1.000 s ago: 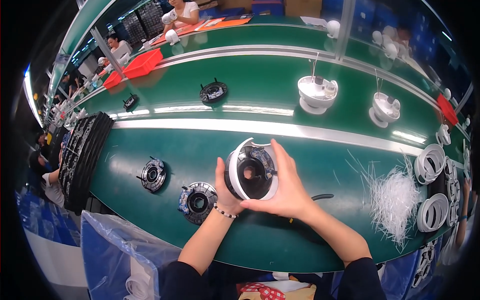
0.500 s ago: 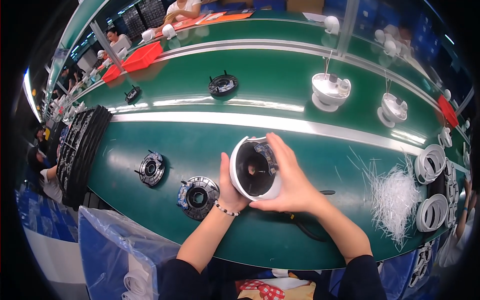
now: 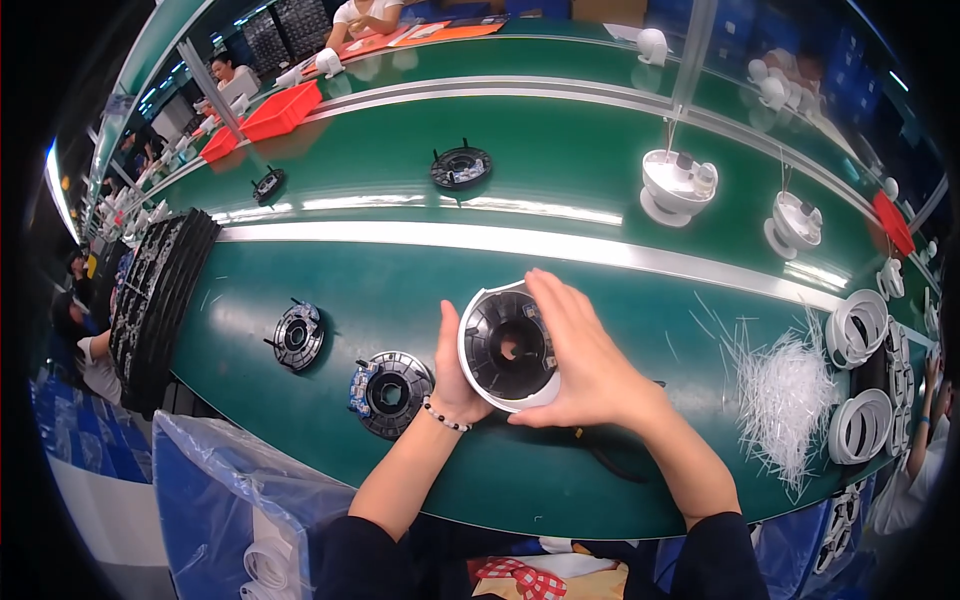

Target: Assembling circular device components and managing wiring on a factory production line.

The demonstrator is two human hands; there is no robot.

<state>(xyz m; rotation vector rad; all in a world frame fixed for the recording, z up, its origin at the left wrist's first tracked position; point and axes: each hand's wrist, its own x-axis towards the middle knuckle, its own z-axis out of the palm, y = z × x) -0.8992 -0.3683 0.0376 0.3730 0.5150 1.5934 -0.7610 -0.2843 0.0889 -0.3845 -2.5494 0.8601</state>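
Both hands are grasping one piece between them: the left hand [image 3: 464,375] is bearing against its left side with the thumb standing up, and the right hand [image 3: 595,365] is closing around its right side, the thumb lying low near the rim. This piece is a white shell [image 3: 522,403] with a black disc [image 3: 487,347] sitting inside, and the hands are holding it over the green surface [image 3: 285,430], to the right of a loose black disc assembly [image 3: 403,391].

For handling it well, I think both palms should be supporting the shell equally, so that the disc is not tilting inside. The fingers should be pressing on the white wall more than on the inner parts, which are looking delicate.

The right fingers are covering the right part of the disc, so what is lying under them I cannot tell. The left fingers are hiding behind the shell, and its back side is not showing. A dark cable [image 3: 618,466] is partly disappearing behind the right forearm; where it is ending, I cannot make out.
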